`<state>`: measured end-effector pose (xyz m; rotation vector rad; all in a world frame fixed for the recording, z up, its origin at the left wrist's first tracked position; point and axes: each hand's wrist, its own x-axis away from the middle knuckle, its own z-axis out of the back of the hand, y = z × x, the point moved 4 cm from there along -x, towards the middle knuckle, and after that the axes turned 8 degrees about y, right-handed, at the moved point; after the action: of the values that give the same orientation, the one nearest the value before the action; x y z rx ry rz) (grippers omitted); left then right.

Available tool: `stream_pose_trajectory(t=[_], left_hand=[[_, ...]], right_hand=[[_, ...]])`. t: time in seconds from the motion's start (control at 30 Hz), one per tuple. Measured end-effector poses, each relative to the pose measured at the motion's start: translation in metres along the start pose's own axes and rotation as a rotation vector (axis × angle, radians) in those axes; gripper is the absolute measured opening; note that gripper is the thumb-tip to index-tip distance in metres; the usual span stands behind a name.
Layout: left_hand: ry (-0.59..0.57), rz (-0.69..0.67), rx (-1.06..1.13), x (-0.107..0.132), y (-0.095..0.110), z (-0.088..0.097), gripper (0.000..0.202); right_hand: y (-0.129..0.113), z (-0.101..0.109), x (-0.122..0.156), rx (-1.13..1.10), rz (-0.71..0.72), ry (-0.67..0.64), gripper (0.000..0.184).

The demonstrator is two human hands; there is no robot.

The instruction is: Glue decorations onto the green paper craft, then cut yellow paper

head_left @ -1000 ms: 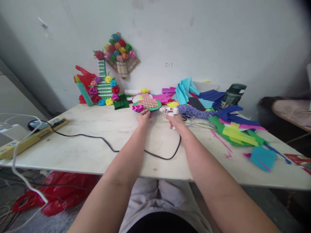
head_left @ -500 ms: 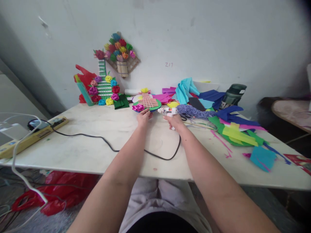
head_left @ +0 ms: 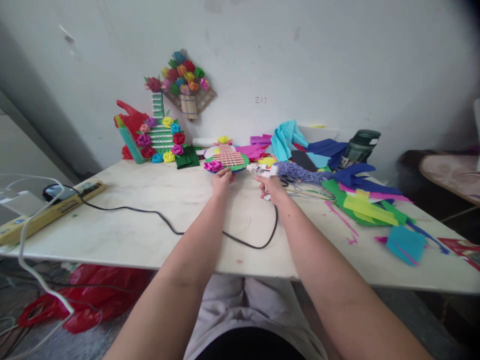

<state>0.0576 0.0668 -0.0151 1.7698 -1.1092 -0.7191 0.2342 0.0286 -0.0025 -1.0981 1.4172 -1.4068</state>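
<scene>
My left hand [head_left: 222, 181] grips the near edge of a small craft guitar [head_left: 229, 158], which has a green rim and pinkish sticks laid across it. A magenta paper flower [head_left: 213, 166] sits on the guitar's left side, and a yellow one [head_left: 223, 139] tops its neck. In my right hand [head_left: 272, 188] is a white glue gun [head_left: 268, 171], its whitish, crusted nozzle pointing left close to the guitar's right edge. A black cord [head_left: 247, 244] runs from the gun's handle across the table. The fingertips under the guitar are partly hidden.
A yellow power strip [head_left: 56, 212] lies at the left. Behind stand a larger flowered green guitar [head_left: 162, 131] and a turquoise bottle [head_left: 130, 142]. Purple yarn [head_left: 300, 172], crepe paper [head_left: 363, 205] and a dark flask [head_left: 358, 149] occupy the right side. A flower basket [head_left: 188, 85] hangs on the wall.
My right hand has shifted the glue gun slightly to the right, widening the gap between its nozzle and the guitar. My left hand and the guitar have hardly moved.
</scene>
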Motion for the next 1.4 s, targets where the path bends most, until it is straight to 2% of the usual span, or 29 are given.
stream_pose_trajectory(t=[0.13, 0.4, 0.87, 1.4], left_hand=[[0.026, 0.017, 0.001, -0.002, 0.000, 0.000, 0.024], [-0.015, -0.003, 0.032, -0.003, -0.003, 0.000, 0.015], [-0.008, 0.025, 0.057, 0.005, 0.002, 0.002, 0.021], [0.011, 0.030, 0.045, 0.002, 0.000, 0.002, 0.024]], right_hand=[[0.002, -0.002, 0.000, -0.022, -0.023, -0.006, 0.023], [0.005, -0.004, -0.001, -0.017, -0.061, -0.029, 0.023], [0.009, -0.008, -0.004, -0.017, -0.076, -0.055, 0.023], [0.001, -0.017, 0.010, 0.046, -0.087, -0.063, 0.026]])
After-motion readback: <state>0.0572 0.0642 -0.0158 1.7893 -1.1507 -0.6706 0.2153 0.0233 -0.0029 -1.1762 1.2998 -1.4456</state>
